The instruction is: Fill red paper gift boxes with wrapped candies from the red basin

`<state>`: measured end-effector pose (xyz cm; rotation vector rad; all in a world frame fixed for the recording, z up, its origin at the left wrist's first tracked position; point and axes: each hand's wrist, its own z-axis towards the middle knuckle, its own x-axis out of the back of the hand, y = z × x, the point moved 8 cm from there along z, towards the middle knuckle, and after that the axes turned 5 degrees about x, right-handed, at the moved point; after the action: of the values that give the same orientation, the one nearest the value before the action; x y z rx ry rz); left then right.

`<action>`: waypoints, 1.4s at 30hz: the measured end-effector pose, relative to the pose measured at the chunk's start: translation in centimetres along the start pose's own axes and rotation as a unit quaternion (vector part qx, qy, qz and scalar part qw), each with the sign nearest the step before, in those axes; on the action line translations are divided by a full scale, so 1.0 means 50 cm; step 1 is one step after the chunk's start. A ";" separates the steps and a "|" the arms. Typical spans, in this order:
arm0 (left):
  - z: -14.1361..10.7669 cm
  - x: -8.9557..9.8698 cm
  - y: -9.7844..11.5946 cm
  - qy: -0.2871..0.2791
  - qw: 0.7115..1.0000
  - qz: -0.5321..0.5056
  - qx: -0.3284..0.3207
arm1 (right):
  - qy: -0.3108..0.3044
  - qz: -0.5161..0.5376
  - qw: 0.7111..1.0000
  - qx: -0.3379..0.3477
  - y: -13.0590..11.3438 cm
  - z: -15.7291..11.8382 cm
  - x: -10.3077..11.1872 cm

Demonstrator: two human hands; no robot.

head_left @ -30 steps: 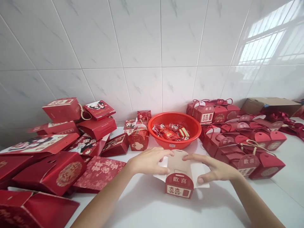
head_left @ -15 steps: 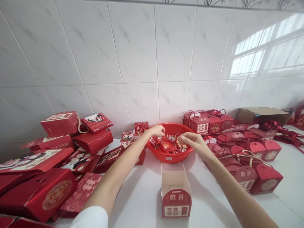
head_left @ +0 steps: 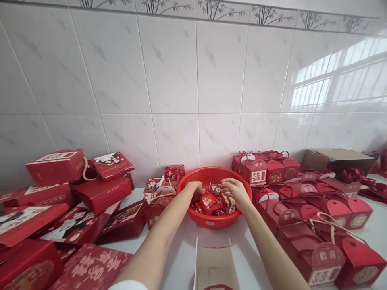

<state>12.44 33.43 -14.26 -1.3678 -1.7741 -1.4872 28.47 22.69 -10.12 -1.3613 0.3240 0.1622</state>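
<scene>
A red plastic basket (head_left: 208, 221) stands at the wall end of the white table, with red wrapped candy packets (head_left: 208, 201) heaped in it. My left hand (head_left: 196, 187) reaches over its left side, fingers curled down at the packets; the fingertips are hidden. On the basket's right side, my right hand (head_left: 236, 191) is above the packets with its fingers apart, and I see nothing held in it. Below the basket, between my forearms, an open-topped gift box (head_left: 216, 257) shows its pale inside; its front is cut off by the frame's lower edge.
Stacked red gift boxes (head_left: 102, 189) fill the left side. Rows of closed red boxes (head_left: 311, 217) with cord handles occupy the right. Behind them lies a brown cardboard box (head_left: 341, 155) with dark red ribbons (head_left: 350, 175). A tiled wall (head_left: 172, 72) bounds the back.
The view has tilted up and shifted, so the open gift box sits lower in the frame. My left hand has gone down into the basket; my right hand has stayed over its right side.
</scene>
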 end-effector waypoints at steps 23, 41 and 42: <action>-0.045 0.030 0.264 -0.152 0.948 -0.154 -0.235 | 0.100 0.110 0.988 -0.044 0.006 0.000 0.023; 0.081 -0.056 0.090 -0.095 0.995 0.017 -0.039 | 0.155 0.137 0.977 -0.043 0.005 -0.005 0.035; 0.077 -0.054 0.093 -0.099 0.994 0.000 -0.046 | 0.157 0.135 0.977 -0.043 0.006 -0.005 0.036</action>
<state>18.57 35.55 -15.52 -1.6091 -1.8427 -1.4941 30.06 22.40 -11.04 -1.4260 0.7764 0.1872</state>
